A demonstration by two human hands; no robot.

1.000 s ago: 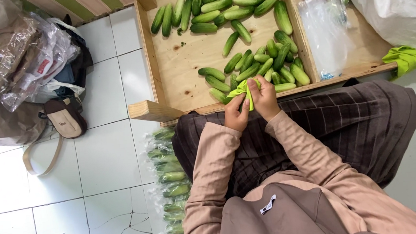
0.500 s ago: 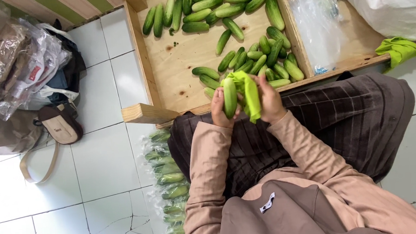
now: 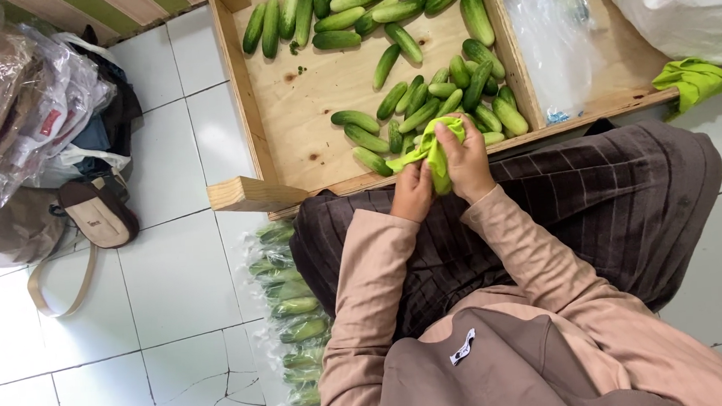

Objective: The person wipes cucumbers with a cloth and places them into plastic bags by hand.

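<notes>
Head view: a cucumber, mostly hidden, is being wiped at the wooden tray's near edge, yellow-green cloth clenched by left hand and right hand.

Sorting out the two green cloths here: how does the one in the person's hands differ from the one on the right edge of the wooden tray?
The cloth in the hands is gripped by both the left hand and the right hand; the cloth on the tray edge lies untouched. The held one is bunched next to the loose cucumbers; the other droops over the tray rim, away from them. Both are the same bright yellow-green.
</notes>
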